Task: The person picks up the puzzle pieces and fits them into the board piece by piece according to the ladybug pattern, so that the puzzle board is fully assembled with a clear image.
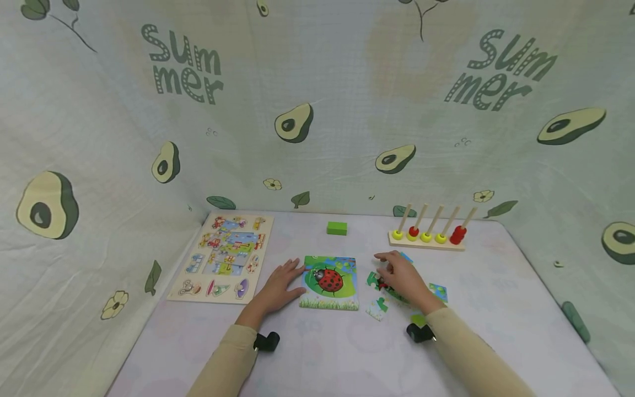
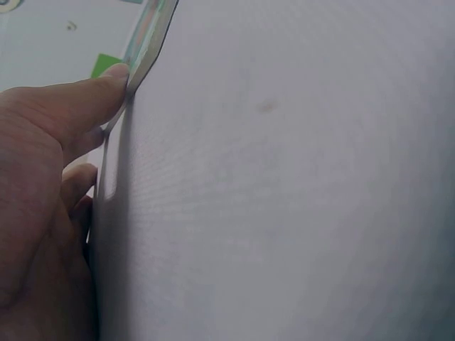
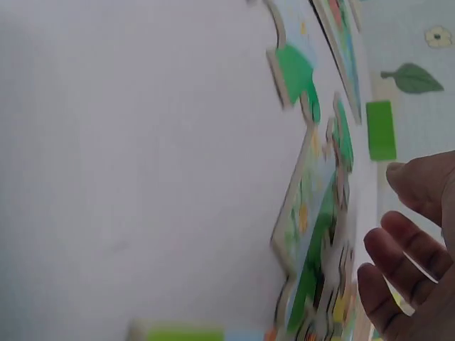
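A square ladybug puzzle board [image 1: 329, 282] lies flat in the middle of the table. My left hand [image 1: 280, 286] rests at its left edge, fingers and thumb spread; in the left wrist view the thumb [image 2: 92, 96] touches the board's edge. To the right, my right hand [image 1: 403, 278] hovers over a group of loose puzzle pieces. Its fingers bend slightly, and the right wrist view shows nothing between them. One grass-and-sky piece [image 1: 377, 309] lies in front of it, a blue-green piece [image 1: 439, 292] to its right. Part of the group is hidden under the hand.
A wooden peg puzzle with vehicles and toys [image 1: 258, 226] lies at the left. Behind the ladybug board sits a green block [image 1: 337, 228]. A bead counter [image 1: 426, 244] with yellow and red beads stands at the back right, before a printed cloth.
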Demonstrator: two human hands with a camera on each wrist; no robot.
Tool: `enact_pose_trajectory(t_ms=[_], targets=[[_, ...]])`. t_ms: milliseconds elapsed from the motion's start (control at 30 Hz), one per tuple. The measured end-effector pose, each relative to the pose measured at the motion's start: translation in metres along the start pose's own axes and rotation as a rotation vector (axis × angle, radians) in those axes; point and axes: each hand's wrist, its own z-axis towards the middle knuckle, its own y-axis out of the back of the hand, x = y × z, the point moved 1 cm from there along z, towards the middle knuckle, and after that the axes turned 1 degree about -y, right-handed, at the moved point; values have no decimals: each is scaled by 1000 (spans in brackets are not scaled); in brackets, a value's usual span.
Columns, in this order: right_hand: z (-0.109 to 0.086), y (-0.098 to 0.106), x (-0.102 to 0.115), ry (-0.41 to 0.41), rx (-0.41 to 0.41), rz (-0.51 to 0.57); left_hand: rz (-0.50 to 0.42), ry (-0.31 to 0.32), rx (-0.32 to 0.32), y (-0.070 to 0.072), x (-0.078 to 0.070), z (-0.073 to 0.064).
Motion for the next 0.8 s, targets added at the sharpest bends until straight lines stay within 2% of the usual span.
enact_pose_trajectory(t_ms=[267,533,800], targets=[[-8,18,-25,-32,-64,-37,-3,-1,-3,-1,1,1],[-9,27,-43,-113,-73,-66,4,-1,-4,-2,2,0],[-6,29,-50,-185,-65,-93,-2,-11,-1,-2,3,0]])
